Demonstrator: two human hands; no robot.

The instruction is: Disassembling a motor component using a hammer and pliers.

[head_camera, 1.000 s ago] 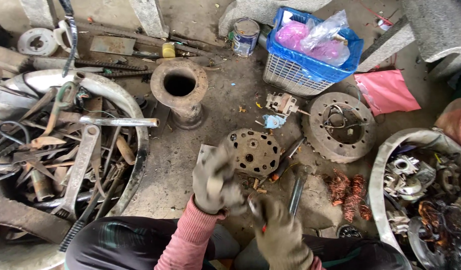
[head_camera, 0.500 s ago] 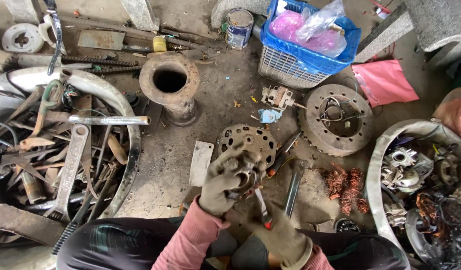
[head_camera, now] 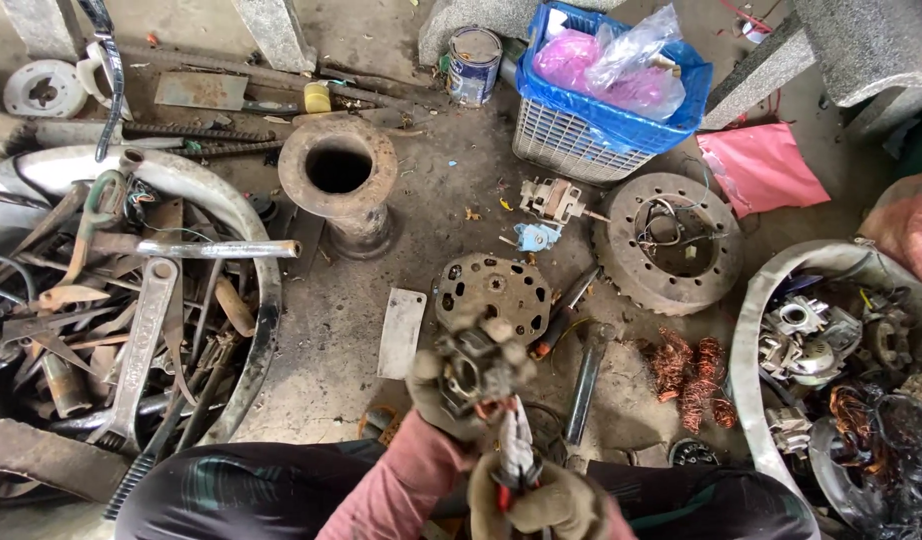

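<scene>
My gloved left hand (head_camera: 443,395) holds a small dirty motor part (head_camera: 474,368) with a round hole, lifted above the floor. Below it my gloved right hand (head_camera: 541,505) grips a pair of pliers (head_camera: 514,452) with red handles, their jaws pointing up at the part's underside where wires hang. A round perforated motor cover (head_camera: 491,287) lies on the concrete just beyond the part. Bundles of copper wire (head_camera: 693,372) lie to the right.
A rusty flanged pipe (head_camera: 339,178) stands ahead. Left, a curved metal rim (head_camera: 256,290) holds wrenches and scrap tools. A brake drum (head_camera: 669,243), blue-lined basket (head_camera: 609,120), tin can (head_camera: 474,64), flat metal plate (head_camera: 400,333) and a right-hand tub of motor scraps (head_camera: 831,350) surround me.
My left hand lifted the motor part off the round cover and brought it nearer. The right hand swung the pliers up under the part.
</scene>
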